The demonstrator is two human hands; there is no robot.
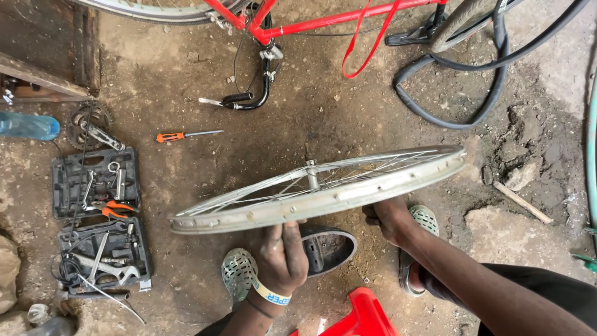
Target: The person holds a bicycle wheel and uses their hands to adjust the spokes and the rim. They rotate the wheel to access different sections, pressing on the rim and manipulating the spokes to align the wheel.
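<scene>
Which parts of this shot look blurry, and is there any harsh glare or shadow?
Head view: the bare silver spoked bicycle wheel rim is motion-smeared toward its right end; the open black plastic tool case and orange-handled screwdriver stay sharp; light is soft and even, without glare.

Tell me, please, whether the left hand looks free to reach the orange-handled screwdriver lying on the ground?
Probably not as things stand: the left hand grips the rim of the bare bicycle wheel, and the screwdriver lies beyond that wheel. The ground around the screwdriver is open, so only letting go would free the way.

Open toolbox, orange screwdriver, red bike frame, black inner tube, blue bottle.
</scene>
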